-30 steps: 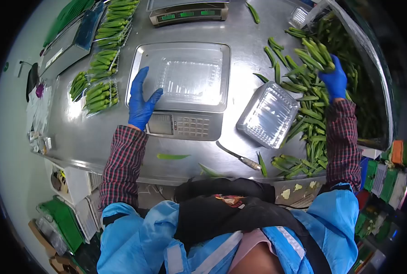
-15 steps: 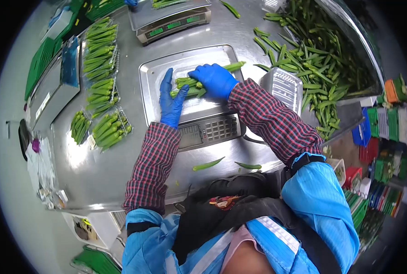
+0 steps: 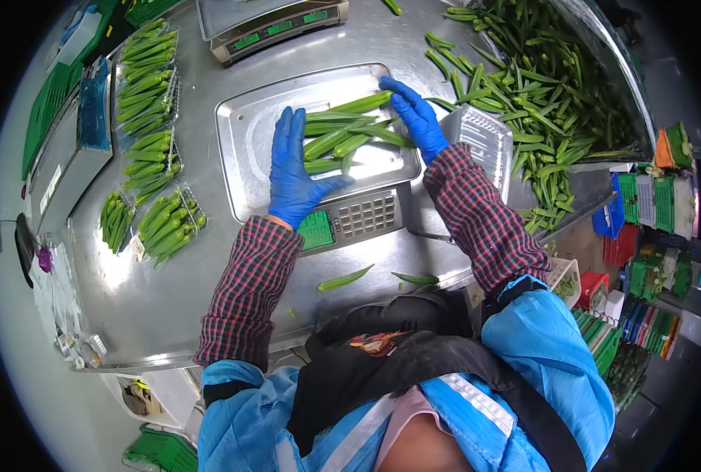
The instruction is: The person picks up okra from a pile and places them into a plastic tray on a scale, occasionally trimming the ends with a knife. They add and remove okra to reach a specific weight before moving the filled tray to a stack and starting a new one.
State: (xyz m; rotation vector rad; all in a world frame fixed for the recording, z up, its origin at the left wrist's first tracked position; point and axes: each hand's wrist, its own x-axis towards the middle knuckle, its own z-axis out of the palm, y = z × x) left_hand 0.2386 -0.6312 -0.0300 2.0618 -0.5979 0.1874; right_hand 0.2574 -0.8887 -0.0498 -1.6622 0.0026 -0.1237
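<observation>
Several okra pods (image 3: 349, 135) lie loosely side by side on the metal tray (image 3: 244, 169) of a weighing scale (image 3: 364, 216). At their left ends stands my left hand (image 3: 294, 173), in a blue glove, its fingers stretched upward and the thumb pointing right. My gloved right hand (image 3: 420, 122) is at the opposite ends of the pods, fingers extended and apart, its fingertips over the tray's right side. Both hands are open, with the okra between them. The scale's display (image 3: 317, 230) glows green beside its keypad.
Loose okra (image 3: 539, 118) spills from a large bin on the right, beside a clear plastic tray (image 3: 480, 141). Packed okra (image 3: 146, 94) lines the left. A second scale (image 3: 280, 31) stands at the back. Two single pods (image 3: 345, 278) lie near the front edge.
My right hand has let go of the okra and moved right, its fingers opening. The pods have spread out on the tray. The scale's display has lit up green.
</observation>
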